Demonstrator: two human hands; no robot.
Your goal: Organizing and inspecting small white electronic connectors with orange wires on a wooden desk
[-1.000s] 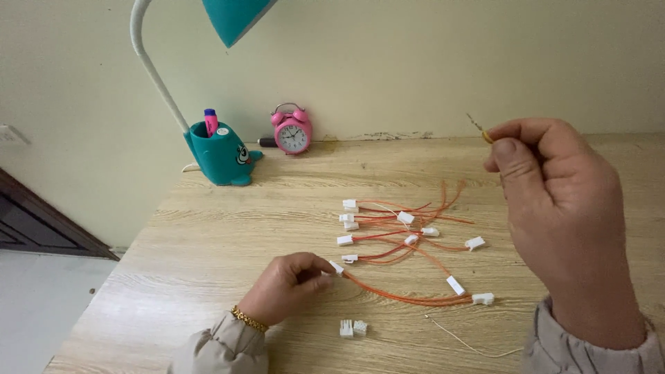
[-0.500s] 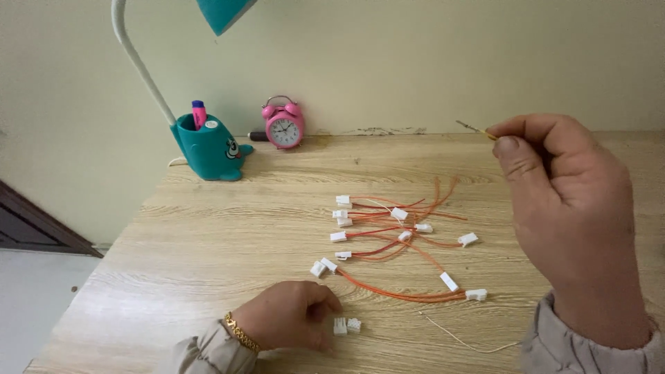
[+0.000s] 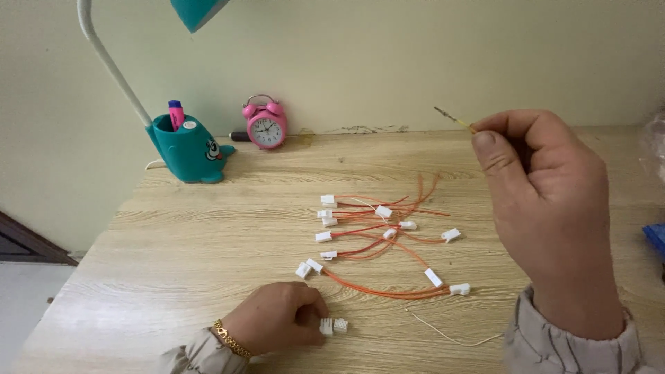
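Hands: right raised pinching wire; left fisted beside connectors.

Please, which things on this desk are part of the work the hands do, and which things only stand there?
In the work:
- thin wire, pinched in right hand
- white connector at left hand
- second white connector beside it
- orange wires with white connectors

Only standing there:
- pink alarm clock
- teal lamp base with pen

Wooden table: orange wires, clock.
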